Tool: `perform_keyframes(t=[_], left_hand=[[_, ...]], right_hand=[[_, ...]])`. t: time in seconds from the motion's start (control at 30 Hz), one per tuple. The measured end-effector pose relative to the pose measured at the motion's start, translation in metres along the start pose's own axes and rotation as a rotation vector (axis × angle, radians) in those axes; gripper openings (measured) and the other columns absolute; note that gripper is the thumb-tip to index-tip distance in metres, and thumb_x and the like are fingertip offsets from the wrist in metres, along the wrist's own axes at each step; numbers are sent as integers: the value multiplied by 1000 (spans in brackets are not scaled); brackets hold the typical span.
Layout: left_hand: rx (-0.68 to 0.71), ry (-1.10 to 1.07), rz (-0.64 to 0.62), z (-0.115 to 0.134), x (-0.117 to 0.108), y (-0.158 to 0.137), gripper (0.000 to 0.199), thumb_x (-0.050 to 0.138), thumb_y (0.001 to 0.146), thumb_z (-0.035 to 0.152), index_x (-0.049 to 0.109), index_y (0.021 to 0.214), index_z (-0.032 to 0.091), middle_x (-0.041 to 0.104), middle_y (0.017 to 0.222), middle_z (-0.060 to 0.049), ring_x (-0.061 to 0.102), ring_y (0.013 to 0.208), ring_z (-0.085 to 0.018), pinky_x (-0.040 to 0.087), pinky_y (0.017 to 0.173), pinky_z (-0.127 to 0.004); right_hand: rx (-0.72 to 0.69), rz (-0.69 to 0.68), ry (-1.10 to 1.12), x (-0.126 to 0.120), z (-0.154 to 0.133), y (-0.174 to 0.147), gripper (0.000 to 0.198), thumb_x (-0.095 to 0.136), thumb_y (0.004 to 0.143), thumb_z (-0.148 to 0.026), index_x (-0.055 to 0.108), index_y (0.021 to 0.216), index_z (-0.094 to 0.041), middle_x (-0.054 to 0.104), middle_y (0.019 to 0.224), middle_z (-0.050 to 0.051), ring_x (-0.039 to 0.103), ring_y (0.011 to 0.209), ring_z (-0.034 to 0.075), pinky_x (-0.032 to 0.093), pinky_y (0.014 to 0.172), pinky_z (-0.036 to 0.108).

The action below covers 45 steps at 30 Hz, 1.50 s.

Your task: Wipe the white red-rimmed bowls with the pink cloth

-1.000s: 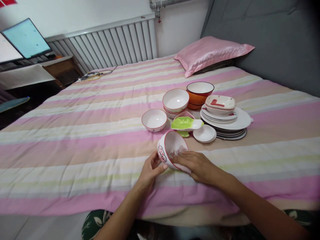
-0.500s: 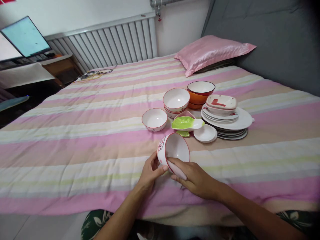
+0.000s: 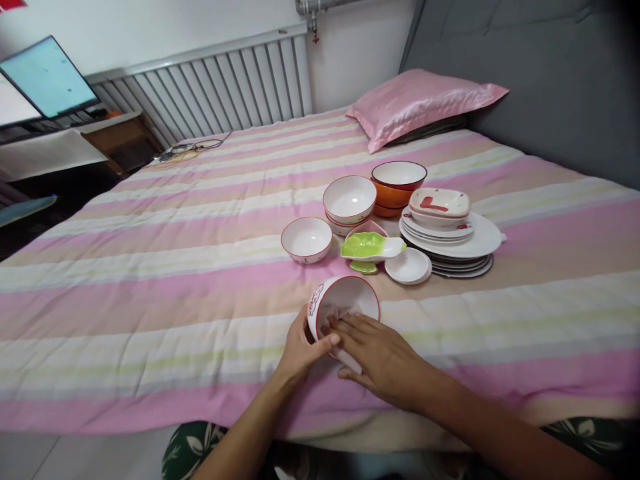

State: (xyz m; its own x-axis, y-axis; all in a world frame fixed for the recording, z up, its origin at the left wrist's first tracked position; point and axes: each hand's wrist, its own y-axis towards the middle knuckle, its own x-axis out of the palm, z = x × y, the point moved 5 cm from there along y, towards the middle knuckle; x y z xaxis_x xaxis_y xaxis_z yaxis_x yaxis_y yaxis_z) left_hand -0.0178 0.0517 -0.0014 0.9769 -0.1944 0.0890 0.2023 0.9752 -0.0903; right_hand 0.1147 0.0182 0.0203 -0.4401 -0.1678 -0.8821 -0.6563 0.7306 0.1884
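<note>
A white bowl (image 3: 361, 294) with a thin red rim and a drawn pattern on its outside is tilted above the near part of the bed. My left hand (image 3: 304, 350) grips it from the left, thumb near the rim and the other fingers around the outside, partly hidden. My right hand (image 3: 383, 360) reaches over the near rim with fingers stretched out flat inside the bowl. Its thumb stays apart, low by the rim. Just beyond are a second red-rimmed bowl (image 3: 307, 238), a green and white leaf-shaped dish (image 3: 367, 246) and small white saucers (image 3: 407, 266).
Red-rimmed bowls (image 3: 350, 199) are stacked behind, next to orange bowls (image 3: 395, 197). To the right, rectangular dishes (image 3: 440, 202) top a pile of plates (image 3: 487, 237). A pink pillow (image 3: 425, 107) lies farther back on the striped bedspread (image 3: 150, 300). Cables (image 3: 193, 148) lie at the far left edge.
The bowl has moved slightly down and left with my left hand. My right fingers have straightened and spread over the bowl's inside, where before they were bent over the rim.
</note>
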Motion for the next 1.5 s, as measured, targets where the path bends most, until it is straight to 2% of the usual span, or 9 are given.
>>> perform_keyframes(t=[0.17,0.47,0.7,0.87,1.0,1.1,1.2,1.3,1.5], left_hand=[[-7,-15,5,1,1,0,60,77,61,34,56,114,14,64,112,-12,56,106,-30,43,91,-40],[52,45,2,4,2,0,60,76,62,34,54,116,16,62,118,-11,53,112,-31,40,96,-40],[52,73,20,2,0,1,57,76,62,35,56,112,16,63,115,-9,54,109,-30,42,93,-38],[45,107,18,-2,-1,2,57,75,63,38,56,112,15,65,108,-10,58,100,-29,45,86,-37],[93,149,9,-1,-1,2,60,75,64,39,54,115,15,63,110,-11,56,102,-29,45,88,-37],[94,128,10,-2,-1,2,59,74,64,40,55,114,15,64,110,-10,57,101,-28,45,87,-36],[84,88,39,-6,-3,1,58,74,64,43,57,111,14,65,107,-10,58,99,-29,45,85,-36],[77,-17,76,-11,-4,-1,59,71,67,44,56,116,15,64,112,-11,56,106,-31,44,89,-37],[103,-53,204,-11,-9,-4,58,63,71,47,54,116,12,65,108,-13,59,101,-31,47,85,-39]], right_hand=[[63,43,21,-5,-2,-1,62,46,88,-53,40,137,-17,45,140,11,39,130,28,33,107,49],[167,91,-71,3,3,1,65,41,90,-53,33,141,-14,39,143,13,38,131,29,34,106,48],[123,154,-72,1,3,2,67,55,85,-49,38,138,-13,46,138,16,46,124,29,40,102,47],[116,-27,22,-4,5,4,57,66,80,-41,49,128,-16,64,117,14,63,102,27,50,85,40],[170,-162,129,-14,10,1,45,64,81,-40,56,121,-23,69,106,8,66,91,26,50,76,36],[164,-175,363,-24,16,0,34,60,84,-35,59,118,-29,70,101,2,66,88,21,49,76,31],[182,-105,698,-35,23,1,32,56,87,-34,60,117,-27,69,105,0,64,93,19,49,80,29],[316,44,974,-45,36,-1,31,58,84,-39,64,108,-22,69,99,2,64,89,20,52,77,30],[644,641,1328,-61,75,-15,39,68,74,-44,64,105,-21,69,87,4,66,72,19,55,58,27]])
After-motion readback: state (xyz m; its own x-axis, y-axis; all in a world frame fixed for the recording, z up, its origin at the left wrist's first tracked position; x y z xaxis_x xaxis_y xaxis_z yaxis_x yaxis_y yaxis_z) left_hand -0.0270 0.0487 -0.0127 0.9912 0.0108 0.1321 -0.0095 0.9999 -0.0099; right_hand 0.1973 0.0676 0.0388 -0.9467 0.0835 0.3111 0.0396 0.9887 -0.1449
